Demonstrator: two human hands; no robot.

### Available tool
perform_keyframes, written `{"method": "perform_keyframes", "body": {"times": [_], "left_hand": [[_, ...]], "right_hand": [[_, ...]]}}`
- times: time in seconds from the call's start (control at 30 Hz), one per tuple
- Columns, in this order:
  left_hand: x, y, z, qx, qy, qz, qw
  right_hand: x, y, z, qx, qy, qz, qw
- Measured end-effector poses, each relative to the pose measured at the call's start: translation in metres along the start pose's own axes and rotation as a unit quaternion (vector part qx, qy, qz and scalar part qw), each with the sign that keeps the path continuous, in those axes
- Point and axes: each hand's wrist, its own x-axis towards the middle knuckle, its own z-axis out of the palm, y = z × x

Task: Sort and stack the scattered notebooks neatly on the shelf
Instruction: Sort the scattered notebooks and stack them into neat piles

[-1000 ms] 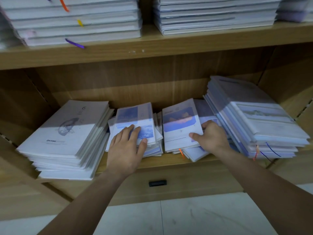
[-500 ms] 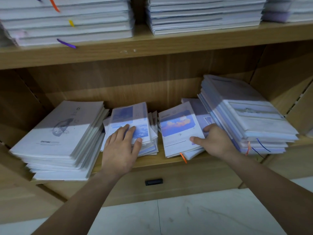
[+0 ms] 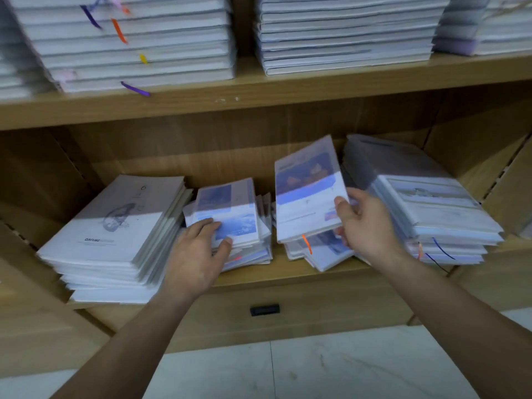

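Fingers (image 3: pixel 342 207) of the right hand (image 3: pixel 367 228) pinch a blue-covered notebook (image 3: pixel 306 194) by its right edge, thumb on the cover and the others curled beneath, holding it tilted above a loose pile (image 3: pixel 325 251) near the front edge of the lower shelf (image 3: pixel 288 273). An orange ribbon (image 3: pixel 307 243) shows just below its near edge. The left hand (image 3: pixel 195 254) rests on a small stack (image 3: pixel 241 197) at the shelf's middle, fingers straight and slightly spread. A tall stack of larger notebooks (image 3: pixel 115 226) overhangs the front edge at the left end; a second tall stack (image 3: pixel 431 208) sits at the right end.
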Motion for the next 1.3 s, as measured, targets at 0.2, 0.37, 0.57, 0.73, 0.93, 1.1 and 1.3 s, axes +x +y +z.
{"method": "perform_keyframes", "body": {"times": [0.2, 0.37, 0.57, 0.73, 0.93, 1.1, 1.3], "left_hand": [[-0.012, -0.012, -0.017, -0.079, 0.036, -0.087, 0.992], [-0.021, -0.018, -0.022, -0.138, 0.036, -0.082, 0.986], [-0.016, -0.035, -0.019, -0.085, -0.005, -0.048, 0.995], [-0.011, -0.023, -0.02, -0.049, 0.019, -0.041, 0.998], [-0.018, 0.054, -0.022, -0.067, 0.038, 0.066, 0.995], [-0.007, 0.123, 0.02, -0.102, -0.038, 0.09, 0.99], [0.029, 0.177, 0.082, -0.166, -0.122, -0.013, 0.978]], "right_hand": [[-0.008, -0.036, 0.058, 0.131, -0.042, 0.041, 0.99], [-0.007, -0.031, 0.121, 0.058, -0.106, 0.07, 0.99], [-0.007, -0.024, 0.123, -0.175, -0.252, -0.032, 0.951], [-0.013, -0.026, 0.11, -0.304, -0.191, -0.092, 0.929], [-0.01, -0.043, 0.026, -0.286, -0.1, -0.164, 0.939], [0.0, -0.022, -0.067, -0.308, 0.029, -0.194, 0.931], [0.0, 0.041, -0.134, -0.421, -0.031, -0.047, 0.905]]}}
